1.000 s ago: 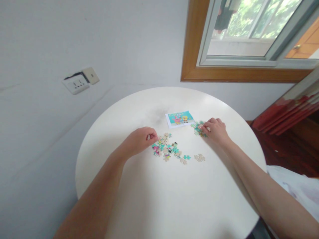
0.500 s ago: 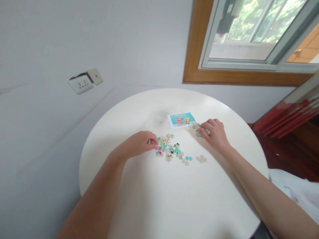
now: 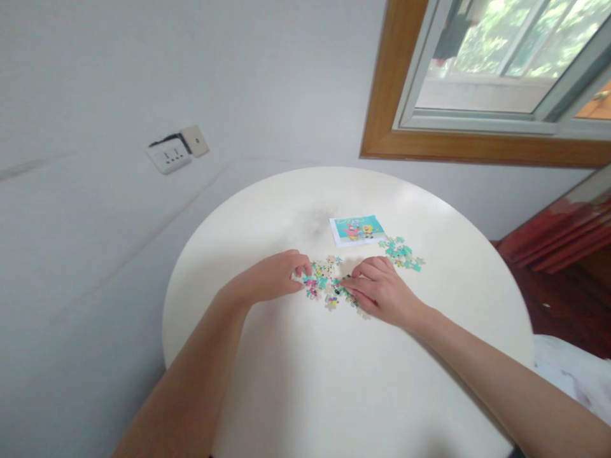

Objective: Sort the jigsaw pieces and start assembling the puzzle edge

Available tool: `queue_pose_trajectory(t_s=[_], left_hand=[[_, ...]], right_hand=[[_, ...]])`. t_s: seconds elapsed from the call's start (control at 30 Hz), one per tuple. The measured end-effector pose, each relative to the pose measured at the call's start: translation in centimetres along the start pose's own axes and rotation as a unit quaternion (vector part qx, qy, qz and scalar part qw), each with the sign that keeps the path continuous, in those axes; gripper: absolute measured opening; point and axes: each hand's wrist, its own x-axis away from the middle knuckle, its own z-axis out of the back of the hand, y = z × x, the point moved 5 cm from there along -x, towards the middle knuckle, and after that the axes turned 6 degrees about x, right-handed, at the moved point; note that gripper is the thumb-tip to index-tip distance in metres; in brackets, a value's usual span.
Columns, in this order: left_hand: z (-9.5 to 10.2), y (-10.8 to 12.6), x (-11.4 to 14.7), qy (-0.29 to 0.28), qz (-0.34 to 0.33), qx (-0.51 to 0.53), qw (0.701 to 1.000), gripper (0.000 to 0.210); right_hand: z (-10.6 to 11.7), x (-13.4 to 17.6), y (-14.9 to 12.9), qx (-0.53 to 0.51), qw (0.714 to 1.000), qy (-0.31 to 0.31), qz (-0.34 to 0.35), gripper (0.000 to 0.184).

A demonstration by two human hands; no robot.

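Note:
A loose pile of small jigsaw puzzle pieces [image 3: 322, 285] lies mid-table, some showing teal, pink and yellow print, others their plain beige backs. At its left edge rests my left hand [image 3: 277, 275], thumb and forefinger apart, with nothing visible between them. My right hand [image 3: 384, 291] reaches over the right side of the pile and covers several pieces. Its fingertips come together at a small dark-marked puzzle piece [image 3: 347, 278], mostly hidden by the fingers. Farther back on the right is a second group of mostly teal puzzle pieces [image 3: 401, 253].
A picture card [image 3: 359, 230] with cartoon figures on teal lies behind the pile. Everything lies on a round white table [image 3: 286, 394] against a wall with a socket [image 3: 169, 154]. A wood-framed window [image 3: 477, 143] is at the right, with a red curtain [image 3: 548, 238] below.
My right hand has come from the teal group back left and nearer to the main pile, uncovering that group. My left hand's thumb and forefinger have parted. The view has shifted slightly.

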Motion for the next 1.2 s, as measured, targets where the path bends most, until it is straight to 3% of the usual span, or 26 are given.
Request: queue_pose_trajectory(t_s=[0.6, 0.9, 1.2], left_hand=[[-0.2, 1.3, -0.1, -0.015, 0.015, 0.000, 1.000, 0.018], [-0.2, 1.5, 0.3, -0.069, 0.015, 0.028, 0.997, 0.024], [0.5, 0.3, 0.1, 0.030, 0.038, -0.004, 0.999, 0.028]], right_hand=[[-0.1, 0.0, 0.5, -0.029, 0.999, -0.009, -0.016, 0.024], [-0.2, -0.1, 0.4, -0.038, 0.999, -0.019, -0.011, 0.026], [0.0, -0.1, 0.3, -0.042, 0.999, -0.010, -0.011, 0.025]])
